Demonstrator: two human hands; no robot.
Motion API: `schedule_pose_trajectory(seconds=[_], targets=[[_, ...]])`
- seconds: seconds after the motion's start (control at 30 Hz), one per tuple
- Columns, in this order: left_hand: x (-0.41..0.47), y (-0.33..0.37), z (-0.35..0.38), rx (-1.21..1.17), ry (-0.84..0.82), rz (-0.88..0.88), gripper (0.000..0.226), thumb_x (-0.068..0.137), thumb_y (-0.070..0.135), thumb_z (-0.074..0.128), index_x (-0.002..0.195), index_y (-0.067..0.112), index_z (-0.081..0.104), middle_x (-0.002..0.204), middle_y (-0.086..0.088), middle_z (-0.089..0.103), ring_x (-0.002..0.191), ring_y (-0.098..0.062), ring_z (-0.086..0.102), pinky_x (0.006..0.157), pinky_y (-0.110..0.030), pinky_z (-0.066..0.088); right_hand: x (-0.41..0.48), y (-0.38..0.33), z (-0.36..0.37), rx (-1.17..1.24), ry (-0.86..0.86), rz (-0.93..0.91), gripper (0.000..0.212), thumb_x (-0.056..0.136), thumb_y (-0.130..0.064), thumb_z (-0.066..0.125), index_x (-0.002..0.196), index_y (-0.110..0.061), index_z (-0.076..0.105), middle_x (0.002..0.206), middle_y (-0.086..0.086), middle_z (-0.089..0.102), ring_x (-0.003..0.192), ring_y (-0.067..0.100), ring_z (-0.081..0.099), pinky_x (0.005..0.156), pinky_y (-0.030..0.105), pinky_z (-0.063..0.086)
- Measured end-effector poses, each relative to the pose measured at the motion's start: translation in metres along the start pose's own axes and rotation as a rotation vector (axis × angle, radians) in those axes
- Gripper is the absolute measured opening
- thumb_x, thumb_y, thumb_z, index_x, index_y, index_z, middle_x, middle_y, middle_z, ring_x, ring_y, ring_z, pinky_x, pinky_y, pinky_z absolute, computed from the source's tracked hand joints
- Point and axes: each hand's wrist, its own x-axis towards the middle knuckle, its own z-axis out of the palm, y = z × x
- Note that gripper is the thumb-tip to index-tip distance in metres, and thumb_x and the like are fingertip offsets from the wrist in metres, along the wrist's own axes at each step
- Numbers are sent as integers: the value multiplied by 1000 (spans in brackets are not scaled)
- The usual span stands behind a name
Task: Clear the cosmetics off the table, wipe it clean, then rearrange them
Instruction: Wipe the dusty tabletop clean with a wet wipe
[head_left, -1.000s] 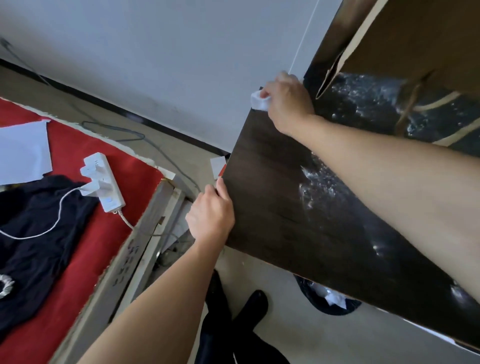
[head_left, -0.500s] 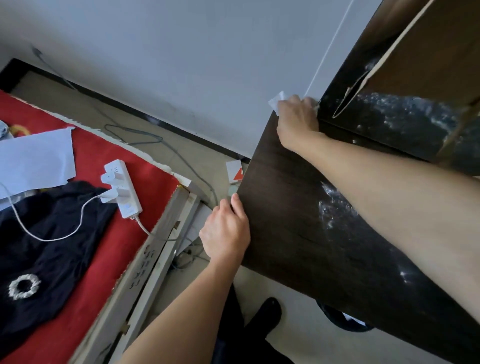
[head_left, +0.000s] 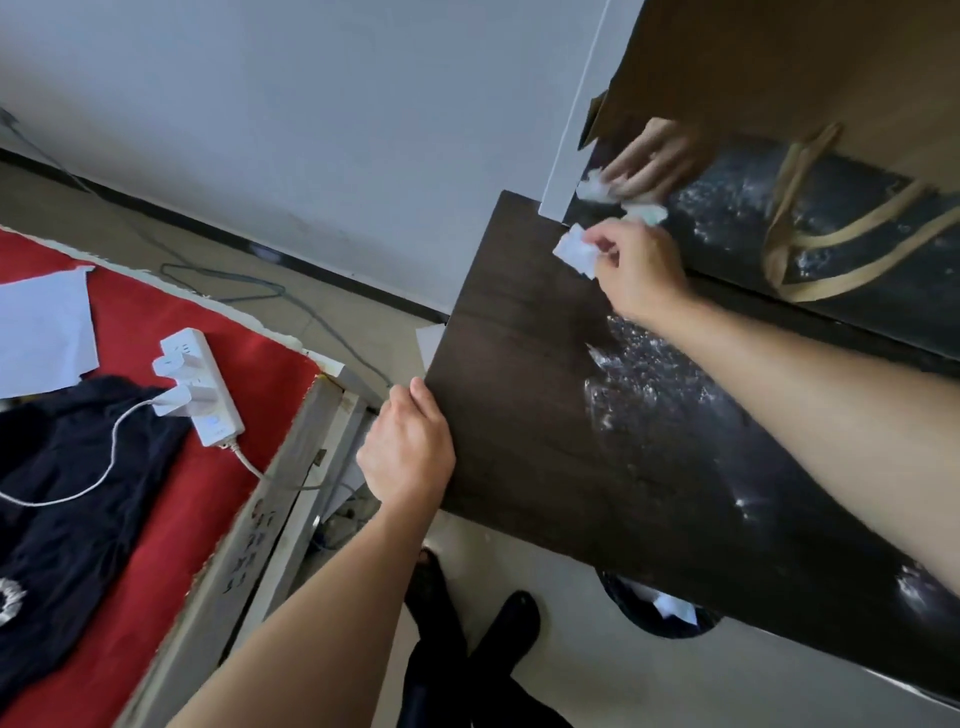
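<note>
Evidently the wiping step: the right hand (head_left: 636, 270) pinches a white wipe (head_left: 575, 253) at the dark tabletop (head_left: 524, 395) far corner. The left hand's (head_left: 408, 452) grip curls closed over its near edge. Next, sweep the whitish streaks (head_left: 639, 374); no cosmetics visible.

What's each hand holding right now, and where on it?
Right hand pinches a white tissue by its near edge. Left hand grips the table at its left edge.

Bin (head_left: 660, 610) half hidden under table (head_left: 524, 415); mirrored fingers blurred.
</note>
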Motion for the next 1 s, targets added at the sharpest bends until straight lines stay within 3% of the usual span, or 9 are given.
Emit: schedule_pose_trajectory(seconds=[0.13, 0.27, 0.33, 0.43, 0.47, 0.5, 0.6, 0.67, 1.0], targets=[[-1, -1, 1, 35, 21, 32, 49, 99, 43, 16, 96, 15, 55, 97, -7, 65, 89, -29, 58, 77, -39, 34, 13, 21, 14, -275, -12, -55, 33, 85, 1, 50, 113, -10, 65, 113, 18, 61, 97, 43, 56, 83, 46, 49], [-3, 1, 0, 66, 22, 47, 50, 100, 43, 15, 104, 15, 56, 102, -10, 65, 94, -31, 58, 81, -40, 37, -27, 19, 14, -136, -51, 4, 29, 84, -4, 54, 107, -14, 70, 102, 15, 59, 94, 34, 55, 73, 38, 45], [-4, 1, -1, 69, 6, 55, 50, 100, 42, 15, 104, 15, 56, 104, -11, 65, 95, -32, 58, 81, -40, 37, -69, 22, -2, -105, -237, -23, 21, 81, -6, 58, 92, -17, 71, 93, 7, 60, 86, 28, 56, 66, 31, 40], [-5, -2, -1, 75, 6, 128, 46, 100, 41, 19, 105, 12, 55, 112, -12, 60, 104, -33, 53, 88, -44, 38, -124, 23, -43, -82, -751, 14, 13, 74, -11, 66, 75, -24, 69, 77, -7, 63, 76, 18, 59, 60, 30, 40], [-6, -3, 1, 95, 26, 170, 41, 100, 39, 23, 107, 11, 54, 116, -12, 57, 107, -32, 50, 91, -46, 37, -124, 24, -53, -55, -791, 49, 14, 73, -12, 67, 71, -26, 69, 73, -7, 65, 71, 17, 60, 57, 30, 42], [-7, -2, 3, 115, 50, 208, 37, 100, 36, 28, 111, 11, 52, 120, -13, 54, 111, -32, 46, 93, -47, 35, -115, 27, -59, -28, -699, 79, 16, 74, -11, 66, 72, -27, 69, 73, -5, 67, 67, 17, 59, 55, 30, 42], [-14, 8, 14, 124, 92, 234, 35, 98, 30, 35, 125, 11, 45, 129, -13, 49, 119, -32, 42, 98, -46, 31, -64, 39, -53, -144, -107, 89, 18, 83, -8, 58, 91, -18, 71, 89, 9, 63, 78, 28, 58, 63, 33, 44], [-17, 13, 21, 148, 100, 223, 39, 98, 30, 32, 131, 10, 40, 129, -12, 50, 120, -31, 43, 99, -45, 30, -33, 41, -37, -206, 67, 68, 25, 86, -5, 53, 102, -13, 70, 100, 18, 62, 92, 38, 58, 75, 40, 47], [-14, 13, 29, 167, 138, 220, 40, 97, 30, 32, 131, 10, 38, 122, -11, 54, 111, -30, 49, 90, -44, 36, -13, 32, 8, -454, -2, -122, 24, 89, -4, 45, 103, -4, 63, 114, 21, 54, 102, 40, 51, 73, 47, 43]])
